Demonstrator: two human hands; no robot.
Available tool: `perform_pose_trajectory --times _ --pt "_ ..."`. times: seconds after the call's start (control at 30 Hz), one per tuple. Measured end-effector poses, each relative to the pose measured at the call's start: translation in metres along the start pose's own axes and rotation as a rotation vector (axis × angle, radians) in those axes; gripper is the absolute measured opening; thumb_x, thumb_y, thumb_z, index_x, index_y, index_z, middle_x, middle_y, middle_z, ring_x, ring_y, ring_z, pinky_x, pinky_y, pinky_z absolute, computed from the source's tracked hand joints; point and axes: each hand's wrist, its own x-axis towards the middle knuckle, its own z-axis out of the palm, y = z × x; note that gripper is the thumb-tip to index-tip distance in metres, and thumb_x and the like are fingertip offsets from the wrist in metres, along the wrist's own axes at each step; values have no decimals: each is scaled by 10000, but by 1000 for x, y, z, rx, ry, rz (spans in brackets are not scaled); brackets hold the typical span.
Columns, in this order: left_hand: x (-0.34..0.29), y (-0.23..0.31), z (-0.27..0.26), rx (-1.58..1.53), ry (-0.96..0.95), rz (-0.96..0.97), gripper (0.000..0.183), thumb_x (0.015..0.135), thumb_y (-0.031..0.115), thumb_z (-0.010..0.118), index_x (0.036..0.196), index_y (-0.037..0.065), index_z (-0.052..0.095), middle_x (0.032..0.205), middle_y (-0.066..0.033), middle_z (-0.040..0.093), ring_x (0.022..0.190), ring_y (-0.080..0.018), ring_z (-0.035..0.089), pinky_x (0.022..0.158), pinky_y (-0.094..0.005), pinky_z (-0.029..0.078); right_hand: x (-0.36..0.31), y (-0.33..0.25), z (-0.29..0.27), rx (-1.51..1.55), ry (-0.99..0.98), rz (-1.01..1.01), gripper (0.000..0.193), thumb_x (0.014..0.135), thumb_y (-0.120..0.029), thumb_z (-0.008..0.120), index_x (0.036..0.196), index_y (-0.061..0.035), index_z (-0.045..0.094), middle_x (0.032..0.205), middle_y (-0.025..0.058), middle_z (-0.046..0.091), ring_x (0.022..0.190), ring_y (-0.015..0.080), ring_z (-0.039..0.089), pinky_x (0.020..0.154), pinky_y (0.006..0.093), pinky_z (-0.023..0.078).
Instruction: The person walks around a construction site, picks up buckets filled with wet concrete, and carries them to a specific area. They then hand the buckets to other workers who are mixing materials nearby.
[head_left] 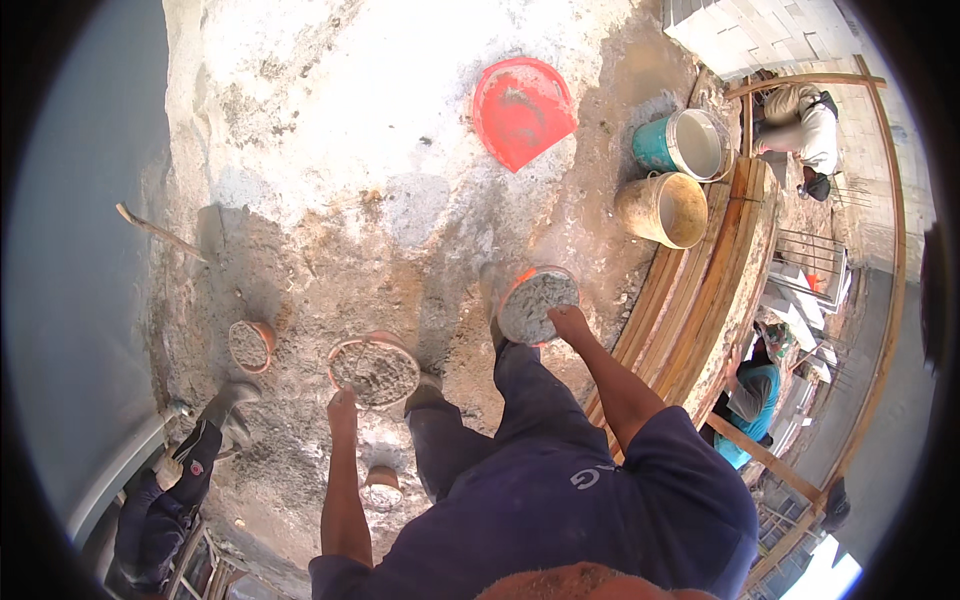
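Observation:
My left hand (pixel 343 403) is closed on the near rim or handle of an orange bucket (pixel 372 340) filled with lumpy grey concrete. Just ahead of my right foot, a second bucket with an orange-red rim (pixel 556 270) is also full of wet concrete, and my right hand (pixel 568 322) grips its right edge. The fingers of both hands are partly hidden from above. Further left stands a smaller orange bucket (pixel 268 340) of concrete. Another small bucket (pixel 381 477) sits between my left arm and leg.
A red dustpan-shaped sheet (pixel 522 110) lies ahead on the ground. To the right are a teal bucket (pixel 655 146), a cream bucket (pixel 640 207) and long wooden planks (pixel 705 290). Co-workers are at lower left (pixel 165 510) and right (pixel 752 395), (pixel 803 130). A stick (pixel 160 232) leans left.

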Motion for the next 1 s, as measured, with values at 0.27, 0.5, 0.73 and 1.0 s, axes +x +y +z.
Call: perform_pose_trajectory --times 0.27,0.5,0.73,1.0 --pt "-37 138 46 -122 170 76 372 958 346 547 675 114 488 576 29 399 499 -84 379 462 -279 307 -14 93 -163 579 473 446 358 786 -357 635 811 -3 686 655 84 586 623 193 558 613 355 441" --pt "-27 220 133 -247 249 -64 306 942 248 500 664 128 455 592 13 354 458 -129 307 447 -297 281 -24 164 -276 993 687 731 389 846 -365 577 819 14 657 556 49 457 449 162 452 417 334 363" --pt "-1 309 238 -271 190 -200 332 941 315 500 681 110 477 553 -9 378 434 -143 358 401 -318 277 -22 184 -362 1471 714 868 338 883 -310 512 871 19 589 619 64 485 482 187 472 429 359 388" --pt "37 464 393 -103 121 -276 495 938 537 490 685 111 489 538 -23 390 412 -162 380 370 -328 276 27 156 -424 1681 814 1183 363 923 -327 450 1026 3 558 570 7 313 473 141 338 454 300 314"
